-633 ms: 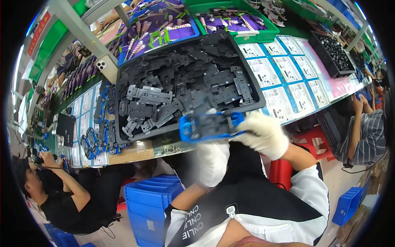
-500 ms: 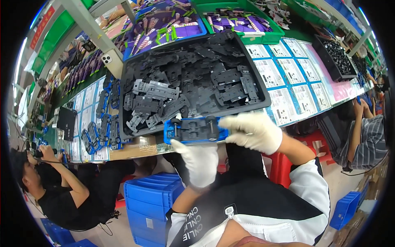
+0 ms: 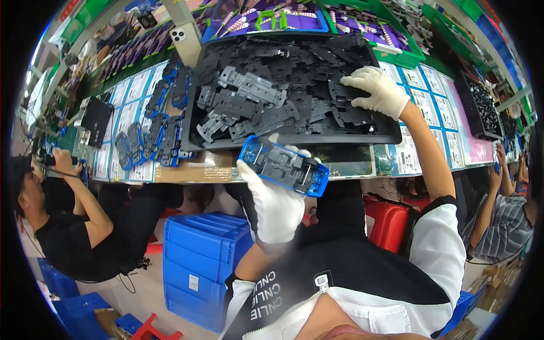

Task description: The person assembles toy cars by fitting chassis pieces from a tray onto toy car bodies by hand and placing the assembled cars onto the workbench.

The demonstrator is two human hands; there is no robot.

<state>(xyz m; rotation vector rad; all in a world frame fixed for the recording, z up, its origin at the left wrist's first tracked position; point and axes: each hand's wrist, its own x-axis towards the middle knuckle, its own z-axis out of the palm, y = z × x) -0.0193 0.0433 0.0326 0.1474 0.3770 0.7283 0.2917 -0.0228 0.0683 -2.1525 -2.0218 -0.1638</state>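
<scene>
My left hand [image 3: 276, 211], in a white glove, is closed around a blue toy car [image 3: 318, 182] above the table's front edge. The car is upside down and tilted, so its black underside with axles faces up; the fingers behind it are mostly hidden. My right hand [image 3: 375, 90], also gloved, reaches over the right part of a large black tray [image 3: 294, 139]. Its fingers are apart and curved at a black plastic car chassis [image 3: 339, 96]. I cannot tell whether they press on it. More loose black chassis parts [image 3: 252, 88] fill the tray.
Several blue car bodies [image 3: 161, 139] lie left of the tray, near a phone [image 3: 184, 42]. Blue and green bins [image 3: 405, 58] with purple parts stand behind. A black box [image 3: 476, 107] of small parts is far right. Co-workers [image 3: 68, 221] sit on both sides.
My right hand has left the car and moved up and right over the tray. The car is now tilted, held by my left hand alone. The whole view has shifted.
</scene>
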